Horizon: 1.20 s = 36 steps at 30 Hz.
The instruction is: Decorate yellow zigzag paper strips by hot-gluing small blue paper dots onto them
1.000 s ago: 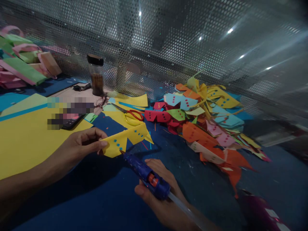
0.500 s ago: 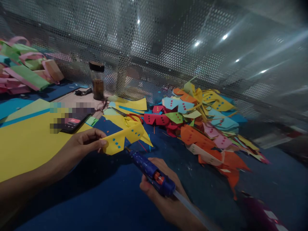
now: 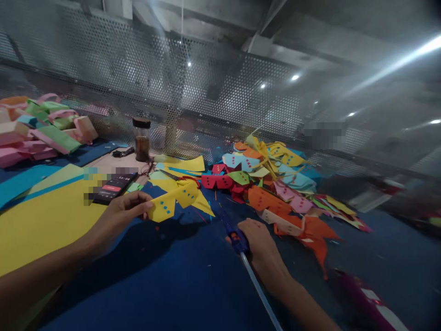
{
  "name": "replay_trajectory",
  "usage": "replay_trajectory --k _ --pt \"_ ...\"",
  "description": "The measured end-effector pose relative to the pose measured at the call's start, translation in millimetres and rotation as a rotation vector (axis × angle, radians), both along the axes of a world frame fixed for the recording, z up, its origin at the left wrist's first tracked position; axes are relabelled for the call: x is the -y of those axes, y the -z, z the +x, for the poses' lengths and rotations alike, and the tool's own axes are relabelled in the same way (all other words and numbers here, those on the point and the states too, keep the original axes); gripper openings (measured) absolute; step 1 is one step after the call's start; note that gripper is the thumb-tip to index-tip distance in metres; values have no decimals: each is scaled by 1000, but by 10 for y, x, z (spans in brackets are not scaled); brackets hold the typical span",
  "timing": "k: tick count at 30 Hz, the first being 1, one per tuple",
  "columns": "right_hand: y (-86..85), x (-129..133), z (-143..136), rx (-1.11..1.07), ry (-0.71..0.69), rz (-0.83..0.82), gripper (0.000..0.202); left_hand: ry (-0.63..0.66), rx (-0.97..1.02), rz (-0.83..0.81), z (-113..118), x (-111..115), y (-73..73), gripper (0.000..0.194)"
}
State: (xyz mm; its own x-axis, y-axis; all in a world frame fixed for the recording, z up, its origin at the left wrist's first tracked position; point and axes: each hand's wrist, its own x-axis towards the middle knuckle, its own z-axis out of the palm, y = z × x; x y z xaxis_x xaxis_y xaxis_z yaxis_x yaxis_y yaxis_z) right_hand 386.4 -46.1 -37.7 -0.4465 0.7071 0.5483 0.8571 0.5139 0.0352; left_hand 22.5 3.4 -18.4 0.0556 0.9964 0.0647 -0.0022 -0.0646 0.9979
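Observation:
Pinched between the thumb and fingers of my left hand is the left end of a yellow paper mask with small blue dots and a notch in its lower edge. My right hand is wrapped round a blue glue gun, whose nozzle points away from me, right of the mask and apart from it. A clear glue stick sticks out of the gun's back. Behind the mask lie scissors with red handles, partly over yellow paper scraps.
Coloured paper masks are heaped at the right. On the left are yellow sheets, a phone, a jar and piled paper strips. A purple object lies at the lower right.
The glue gun in my right hand has moved right, away from the mask's notch, and has turned. My left hand still holds the mask. The camera view has tilted up and shifted.

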Motion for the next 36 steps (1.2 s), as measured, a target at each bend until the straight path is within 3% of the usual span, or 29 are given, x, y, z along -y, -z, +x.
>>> replay_trajectory --k 7,16,23,36 --pt "24 68 220 111 151 -72 10 41 -8 21 28 7 27 22" --pt "41 48 224 123 336 -275 16 106 -46 48 94 33 50 25" --pt "-88 87 161 31 321 -431 17 141 -59 74 71 40 73 20" --pt "-206 157 117 32 265 -499 16 170 -73 82 53 65 96 20"
